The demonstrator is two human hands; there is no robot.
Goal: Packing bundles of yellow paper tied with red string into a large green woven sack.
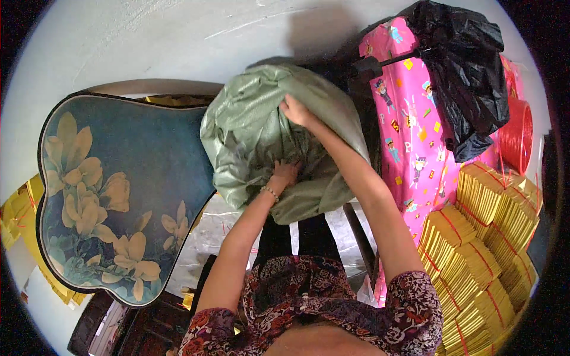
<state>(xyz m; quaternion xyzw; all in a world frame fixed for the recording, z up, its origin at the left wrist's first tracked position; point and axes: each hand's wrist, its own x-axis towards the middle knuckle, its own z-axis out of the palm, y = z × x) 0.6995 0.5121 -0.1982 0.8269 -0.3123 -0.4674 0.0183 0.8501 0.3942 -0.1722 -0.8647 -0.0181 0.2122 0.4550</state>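
Note:
A large, crumpled grey-green woven sack (237, 113) stands in front of me with its mouth spread wide. My right hand (297, 111) has its fingers closed on the sack near the far side of the mouth. My left hand (286, 172), with a beaded bracelet at the wrist, reaches down into the mouth. Its fingers look apart and lie against the inner folds, though their tips are partly hidden. What the sack holds, if anything, is hidden in its folds.
A blue wavy-edged tabletop (148, 172) with pale flowers is on the left. To the right are a pink patterned cover (409, 124), a black plastic bag (469, 77), a red roll (519, 136) and yellow paper bundles (475, 249) tied with red string. A pale wall (178, 41) rises behind.

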